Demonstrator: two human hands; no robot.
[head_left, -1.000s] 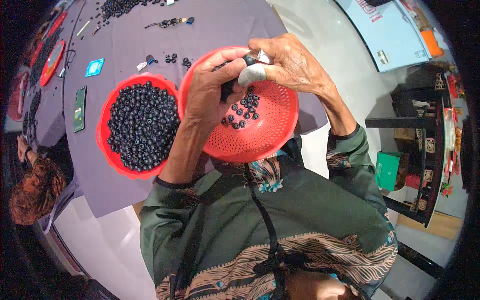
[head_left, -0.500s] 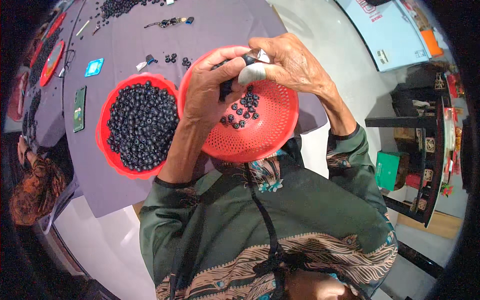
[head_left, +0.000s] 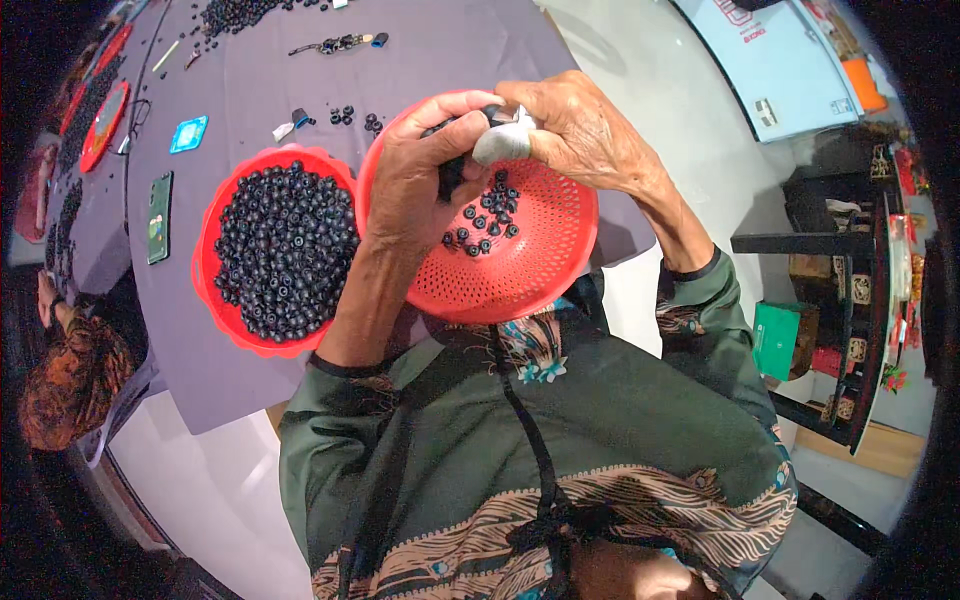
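Over a red perforated basket (head_left: pixel 520 272), my two hands meet with their fingertips close together. My left hand (head_left: pixel 405 185) is curled around several black round beads (head_left: pixel 452 178), which show between the thumb and fingers. Against it works my right hand (head_left: pixel 580 130), its thumb wrapped in a white cover (head_left: pixel 503 145). The right fingers are closed on a small silvery piece (head_left: pixel 523 118), partly hidden, beside a bead at the left fingertips. Loose black beads (head_left: pixel 487 222) with pale holes lie in the basket below.
Left of the basket stands a red scalloped bowl (head_left: pixel 203 265) full of black beads. The purple-grey tablecloth (head_left: pixel 225 100) bears a phone (head_left: pixel 159 218), a blue card (head_left: pixel 188 135), a watch (head_left: pixel 335 45) and scattered beads (head_left: pixel 343 116). Another person's sleeve (head_left: pixel 75 385) is at far left.
My right hand has shifted slightly right and down, and its white-covered thumb has turned against the silvery piece. The left hand stays nearly in place. The basket and bowl look the same.
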